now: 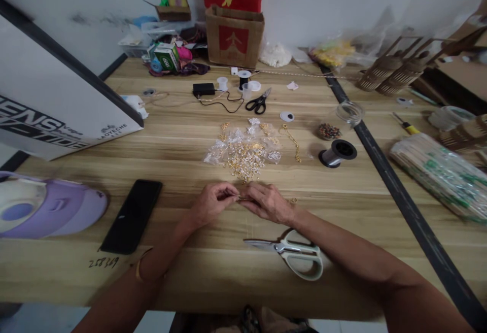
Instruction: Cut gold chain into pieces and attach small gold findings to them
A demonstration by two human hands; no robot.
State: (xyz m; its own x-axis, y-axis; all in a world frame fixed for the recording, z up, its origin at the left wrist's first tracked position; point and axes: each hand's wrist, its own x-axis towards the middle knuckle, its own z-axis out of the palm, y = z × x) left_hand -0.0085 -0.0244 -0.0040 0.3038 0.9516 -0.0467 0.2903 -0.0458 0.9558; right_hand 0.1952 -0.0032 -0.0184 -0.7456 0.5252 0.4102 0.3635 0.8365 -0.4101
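Observation:
My left hand and my right hand meet over the wooden table, fingertips pinched together on a small gold piece between them. Just beyond the hands lies a heap of small gold beads and clear packets, with a gold chain at its right. Under my right forearm, near the front edge, are white-handled scissors.
A black phone and a purple device lie at the left, below a large white box. A thread spool, a bead dish, black scissors and a cardboard bag lie farther back. Wrapped sticks are at the right.

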